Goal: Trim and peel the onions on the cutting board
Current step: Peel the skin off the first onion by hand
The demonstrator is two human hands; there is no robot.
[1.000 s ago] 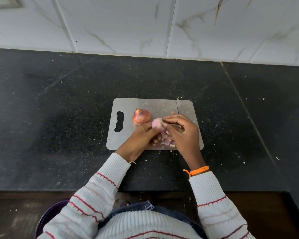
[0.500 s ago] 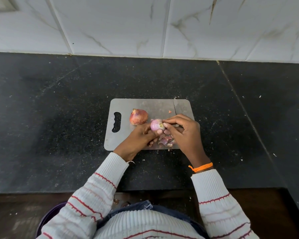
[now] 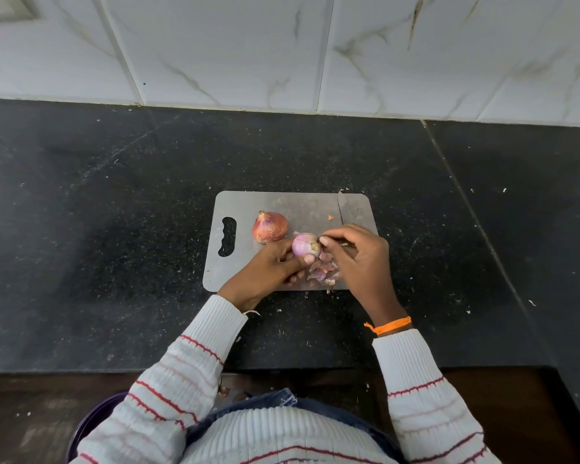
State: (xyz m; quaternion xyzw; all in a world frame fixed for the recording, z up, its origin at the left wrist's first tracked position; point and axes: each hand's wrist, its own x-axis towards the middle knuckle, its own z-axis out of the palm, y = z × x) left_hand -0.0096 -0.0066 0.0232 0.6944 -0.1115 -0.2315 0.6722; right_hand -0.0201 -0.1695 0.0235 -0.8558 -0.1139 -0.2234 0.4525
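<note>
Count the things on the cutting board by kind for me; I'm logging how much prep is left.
Unpeeled onions: 1, lying on the cutting board - the onion.
Peeled onions: 1, the pink onion gripped by the left hand.
Knives: 1, the knife held in the right hand.
Heaps of peels: 1, the peels.
Total: 4

There is a single view, from a wide-angle camera worn on the person's head. It looks forward and steeply down over the chest and both sleeves onto a black counter [image 3: 114, 229]. The tiled wall [image 3: 282, 45] fills the 12 o'clock edge, and the person's body sits at 6 o'clock. The cutting board [image 3: 282, 202] lies near the centre, close below the camera. Straight lines bow towards the frame edges. No second view shares the scene.
</note>
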